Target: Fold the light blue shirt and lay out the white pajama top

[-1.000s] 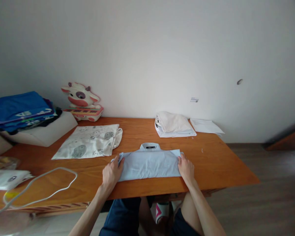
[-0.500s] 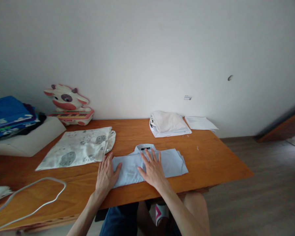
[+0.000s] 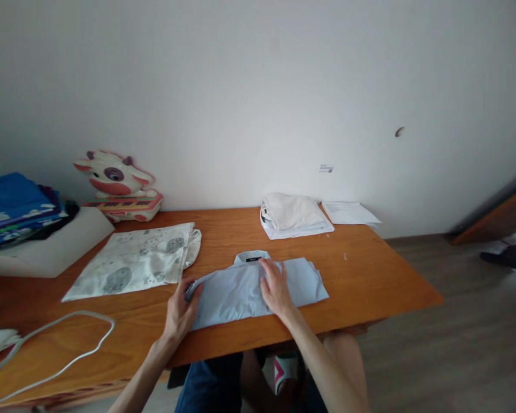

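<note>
Where the wooden counter (image 3: 370, 287) meets its near edge, a folded light-blue shirt (image 3: 301, 284) is laid flat, collar toward the wall. A spotted white cloth (image 3: 133, 261) is spread just to its left, and folded white clothes (image 3: 294, 215) are stacked behind. The shirt's left edge is pinched by the left hand (image 3: 178, 312), its grip closed on the fabric. The right hand (image 3: 277, 289) is pressed flat, fingers extended, on the shirt's middle.

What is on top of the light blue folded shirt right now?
The right hand lies flat on the light blue folded shirt; the left hand grips its left edge. The cloth beneath the palm is hidden.
</note>
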Demonstrator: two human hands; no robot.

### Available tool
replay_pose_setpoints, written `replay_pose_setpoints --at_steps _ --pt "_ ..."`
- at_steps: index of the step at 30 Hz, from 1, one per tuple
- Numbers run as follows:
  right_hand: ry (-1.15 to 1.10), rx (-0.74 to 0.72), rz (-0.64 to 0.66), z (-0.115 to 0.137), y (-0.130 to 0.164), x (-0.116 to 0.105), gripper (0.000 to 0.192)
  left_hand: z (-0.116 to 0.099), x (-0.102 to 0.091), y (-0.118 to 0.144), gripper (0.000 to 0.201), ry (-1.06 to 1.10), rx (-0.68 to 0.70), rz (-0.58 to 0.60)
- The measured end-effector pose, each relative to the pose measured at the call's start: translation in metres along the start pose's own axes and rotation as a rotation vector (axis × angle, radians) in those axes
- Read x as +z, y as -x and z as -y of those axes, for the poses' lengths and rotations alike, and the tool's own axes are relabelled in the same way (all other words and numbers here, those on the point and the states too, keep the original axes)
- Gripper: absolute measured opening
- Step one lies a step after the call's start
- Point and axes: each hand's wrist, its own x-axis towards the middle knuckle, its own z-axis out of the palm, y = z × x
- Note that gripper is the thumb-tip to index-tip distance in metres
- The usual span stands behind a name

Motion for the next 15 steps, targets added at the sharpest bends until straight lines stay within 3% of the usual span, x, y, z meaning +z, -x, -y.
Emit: replay_pose_setpoints --at_steps 2,4,7,9,11,15 --pt "0.100 0.033 -0.024 -0.022 -0.005 -0.029 0.088 -0.011 -0.013 0.009 0.032 0.128 -0.004 0.043" --pt "0.211 0.090 0.035 -0.044 -0.008 -0.063 0.099 -0.028 -0.029 0.025 0.028 0.253 0.018 0.100" --pt "0.258 0.096 0.199 -0.067 0.006 -0.111 0.089 -0.058 -0.054 0.059 0.027 0.371 -0.034 0.180" --pt "0.272 0.046 0.220 -0.069 0.033 -0.133 0.065 -0.072 -0.068 0.086 0.029 0.415 -0.076 0.207" --pt "0.315 0.010 0.159 -0.063 0.073 -0.146 0.046 -0.078 -0.076 0.114 0.030 0.417 -0.128 0.179" --pt "0.387 -0.037 0.018 -0.048 0.170 -0.146 0.045 -0.067 -0.074 0.172 0.031 0.372 -0.306 -0.039"
